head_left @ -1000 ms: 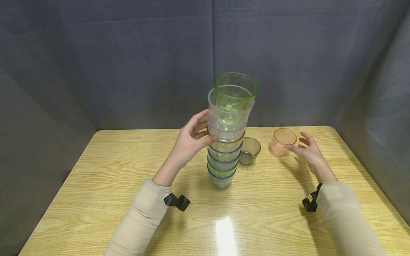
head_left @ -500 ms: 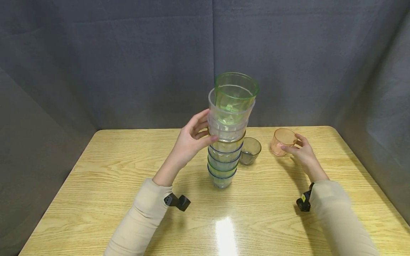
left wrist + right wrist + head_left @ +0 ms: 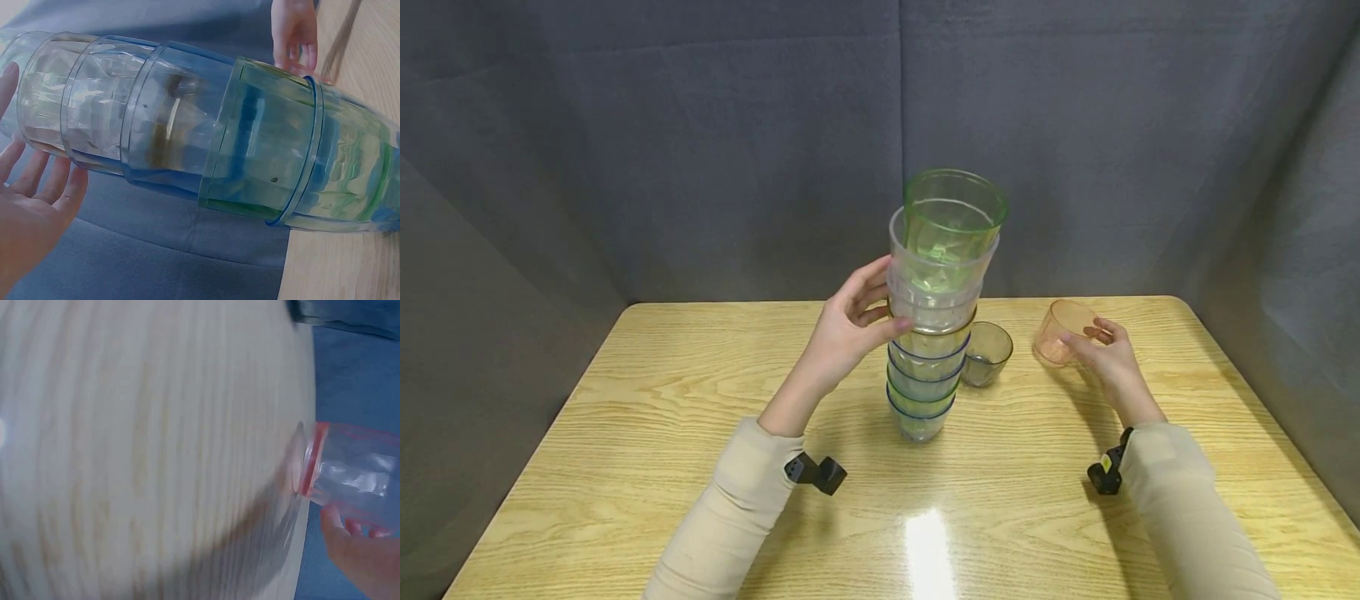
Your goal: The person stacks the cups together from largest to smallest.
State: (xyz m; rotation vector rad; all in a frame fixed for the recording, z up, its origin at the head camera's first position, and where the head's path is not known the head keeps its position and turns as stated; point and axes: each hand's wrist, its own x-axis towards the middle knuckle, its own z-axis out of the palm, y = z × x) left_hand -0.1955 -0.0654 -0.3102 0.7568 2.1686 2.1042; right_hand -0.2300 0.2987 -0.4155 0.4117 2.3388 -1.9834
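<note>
A tall stack of nested clear cups point(image 3: 925, 367) stands on the table, leaning slightly right. Its rims are blue, green, brown and clear, and a green cup point(image 3: 951, 225) sits tilted at the top. My left hand point(image 3: 842, 333) grips the stack's upper part from the left, thumb in front and fingers behind; the left wrist view has this hand point(image 3: 37, 203) at the stack's side. Over at the right, my right hand point(image 3: 1112, 367) holds a see-through orange cup point(image 3: 1051, 343) between thumb and fingers. That cup tips a little, and looks reddish in the right wrist view.
A smoky grey cup point(image 3: 987, 354) stands just behind the stack on its right. The wooden table point(image 3: 625, 400) ends at a dark grey cloth point(image 3: 737, 150) at the back, with cloth at both sides too.
My right hand has moved left onto the orange cup and taken hold of it; the cup has tilted a little. My left hand and the stack have barely moved.
</note>
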